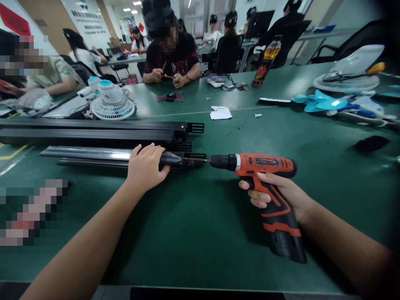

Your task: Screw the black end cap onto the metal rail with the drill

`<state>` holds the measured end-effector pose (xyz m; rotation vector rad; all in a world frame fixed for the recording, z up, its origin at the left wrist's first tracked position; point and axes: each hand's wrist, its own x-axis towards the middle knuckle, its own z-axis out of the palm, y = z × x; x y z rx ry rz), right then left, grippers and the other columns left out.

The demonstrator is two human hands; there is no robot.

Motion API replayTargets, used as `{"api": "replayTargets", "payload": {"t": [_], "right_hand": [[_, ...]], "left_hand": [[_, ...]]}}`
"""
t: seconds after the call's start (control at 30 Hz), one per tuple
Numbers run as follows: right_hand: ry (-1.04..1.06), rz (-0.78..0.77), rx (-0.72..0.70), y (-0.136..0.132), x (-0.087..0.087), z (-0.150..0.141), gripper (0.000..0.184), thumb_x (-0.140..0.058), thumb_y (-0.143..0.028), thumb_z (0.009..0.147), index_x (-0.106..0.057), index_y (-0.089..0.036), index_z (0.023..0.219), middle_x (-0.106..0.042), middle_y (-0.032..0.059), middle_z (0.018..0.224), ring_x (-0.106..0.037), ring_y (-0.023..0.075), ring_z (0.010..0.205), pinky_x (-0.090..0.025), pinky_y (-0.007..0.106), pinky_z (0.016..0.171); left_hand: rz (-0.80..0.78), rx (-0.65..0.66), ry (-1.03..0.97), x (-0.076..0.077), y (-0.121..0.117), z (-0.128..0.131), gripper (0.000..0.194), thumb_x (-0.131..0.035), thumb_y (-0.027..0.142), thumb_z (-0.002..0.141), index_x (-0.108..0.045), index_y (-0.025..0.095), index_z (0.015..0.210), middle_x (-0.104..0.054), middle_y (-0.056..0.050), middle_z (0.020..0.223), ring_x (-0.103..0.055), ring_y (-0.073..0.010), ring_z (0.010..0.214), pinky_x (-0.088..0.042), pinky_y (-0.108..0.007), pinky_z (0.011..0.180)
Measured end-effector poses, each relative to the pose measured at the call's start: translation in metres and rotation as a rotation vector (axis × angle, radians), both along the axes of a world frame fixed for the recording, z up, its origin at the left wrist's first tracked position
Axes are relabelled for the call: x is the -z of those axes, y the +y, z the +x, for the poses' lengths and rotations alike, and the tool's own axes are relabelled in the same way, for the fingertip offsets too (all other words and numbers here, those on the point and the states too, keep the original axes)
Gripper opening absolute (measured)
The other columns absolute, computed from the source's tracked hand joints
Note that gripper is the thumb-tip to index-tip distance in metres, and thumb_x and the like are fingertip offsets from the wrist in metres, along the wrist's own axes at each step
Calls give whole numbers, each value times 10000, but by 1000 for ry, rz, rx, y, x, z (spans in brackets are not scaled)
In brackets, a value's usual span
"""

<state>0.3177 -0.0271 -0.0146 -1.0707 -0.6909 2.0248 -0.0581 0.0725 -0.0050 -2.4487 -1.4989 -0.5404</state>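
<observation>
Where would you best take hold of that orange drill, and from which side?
I'd grip the orange drill by its handle, from the right, as the right hand does. The handle slants down from the body and is slim enough to wrap fingers around. The chuck points left toward the black bar, so coming from the right should keep fingers behind it.

Drill (268, 166) right of bars (93, 152)

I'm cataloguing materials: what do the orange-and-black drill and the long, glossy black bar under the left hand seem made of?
The orange-and-black drill: likely matte hard plastic, judging by its moulded slots. The long black bar: glossy, with bright streaks; perhaps coated metal or plastic.
</observation>
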Motion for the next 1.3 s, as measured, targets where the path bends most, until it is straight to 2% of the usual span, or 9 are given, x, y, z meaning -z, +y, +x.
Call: {"api": "replayTargets", "payload": {"t": [0.23,0.43,0.67,1.13,1.3], "right_hand": [[10,-2,-9,1,1,1,380,-858,-503,834,-732,-154,915,-478,-42,580,-409,104,522,-414,254,515],[23,-1,24,0,1,-1,365,-883,-479,816,-754,-156,925,-522,-33,635,-373,82,523,-418,238,518],[38,-30,-1,0,0,-1,434,-949,-513,748,-773,-140,882,-504,-46,554,-401,77,508,-424,207,517],[29,-23,29,1,3,0,402,-941,-493,757,-778,-157,904,-524,-40,593,-391,81,512,-426,224,516],[18,-32,18,1,1,0,416,-935,-510,758,-774,-150,891,-515,-39,574,-400,87,513,-416,231,510]], "left_hand": [[23,3,7,0,1,0,474,-621,353,909,-746,198,1339,-787,-161,1375,-674,-394,1404,-397,-630,1261],[39,5,14,0,3,-1,450,-615,345,910,-759,194,1309,-799,-155,1350,-695,-380,1377,-402,-609,1258],[42,4,17,1,4,-2,447,-628,330,898,-766,192,1300,-801,-148,1348,-700,-387,1367,-408,-605,1247],[-89,-27,72,-11,-2,-2,596,-604,334,938,-677,128,1493,-695,-172,1529,-552,-405,1535,-397,-650,1276],[-77,-10,73,-9,-3,-3,610,-601,326,935,-666,122,1506,-688,-180,1537,-551,-409,1534,-399,-653,1273]]}}
